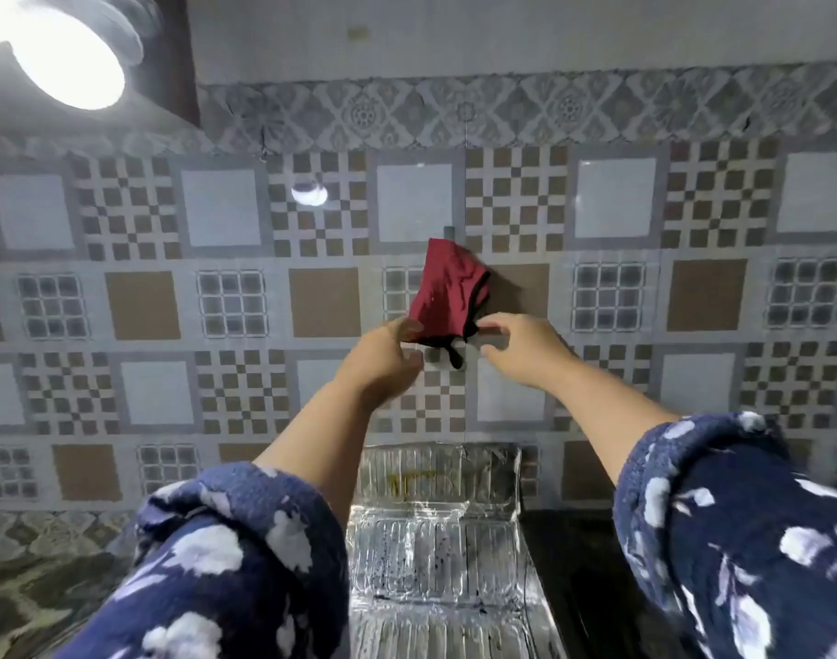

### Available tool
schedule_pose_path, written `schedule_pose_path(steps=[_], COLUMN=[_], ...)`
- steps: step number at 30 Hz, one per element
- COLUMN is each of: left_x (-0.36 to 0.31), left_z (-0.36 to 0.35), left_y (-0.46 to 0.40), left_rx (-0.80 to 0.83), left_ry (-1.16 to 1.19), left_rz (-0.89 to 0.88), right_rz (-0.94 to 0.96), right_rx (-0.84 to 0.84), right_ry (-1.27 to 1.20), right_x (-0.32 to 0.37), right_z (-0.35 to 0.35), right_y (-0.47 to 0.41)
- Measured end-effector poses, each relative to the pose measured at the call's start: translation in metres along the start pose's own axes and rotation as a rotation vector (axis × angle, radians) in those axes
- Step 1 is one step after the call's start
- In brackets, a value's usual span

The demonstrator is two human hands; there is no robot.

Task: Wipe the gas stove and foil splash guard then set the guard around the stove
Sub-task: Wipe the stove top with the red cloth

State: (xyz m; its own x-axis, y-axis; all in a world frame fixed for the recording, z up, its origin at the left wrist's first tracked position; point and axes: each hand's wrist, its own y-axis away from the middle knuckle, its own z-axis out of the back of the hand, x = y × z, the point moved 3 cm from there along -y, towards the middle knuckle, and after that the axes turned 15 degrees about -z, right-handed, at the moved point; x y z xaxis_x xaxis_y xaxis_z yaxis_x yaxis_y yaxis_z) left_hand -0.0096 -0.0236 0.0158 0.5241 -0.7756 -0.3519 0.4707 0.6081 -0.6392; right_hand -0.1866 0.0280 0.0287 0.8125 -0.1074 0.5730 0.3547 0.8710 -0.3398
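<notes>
Left hand (pixel 388 359) pinching lower corner of red cloth (pixel 447 297) hung on wall hook; right hand (pixel 521 347) loosely open beside it, touching nothing clearly. Foil guard (pixel 435 539) lying below on counter. Risk: hasty tug snags cloth on hook.

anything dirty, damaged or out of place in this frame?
Yes. The ribbed silver foil splash guard is crumpled, with dark specks and a yellowish stain on its upright panel. The red cloth with black trim hangs bunched from a grey wall hook.
</notes>
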Motion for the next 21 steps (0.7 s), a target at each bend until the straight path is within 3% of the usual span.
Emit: schedule_pose_path(steps=[12, 21], left_x=[0.046, 0.051], left_z=[-0.023, -0.03], left_y=[-0.1, -0.121], left_rx=[-0.169, -0.21], left_ry=[0.298, 0.404], left_rz=[-0.014, -0.05], right_rz=[-0.078, -0.066], right_rx=[-0.137, -0.132], right_ry=[-0.379, -0.627], right_x=[0.028, 0.023], right_z=[-0.039, -0.043], right_y=[-0.113, -0.132])
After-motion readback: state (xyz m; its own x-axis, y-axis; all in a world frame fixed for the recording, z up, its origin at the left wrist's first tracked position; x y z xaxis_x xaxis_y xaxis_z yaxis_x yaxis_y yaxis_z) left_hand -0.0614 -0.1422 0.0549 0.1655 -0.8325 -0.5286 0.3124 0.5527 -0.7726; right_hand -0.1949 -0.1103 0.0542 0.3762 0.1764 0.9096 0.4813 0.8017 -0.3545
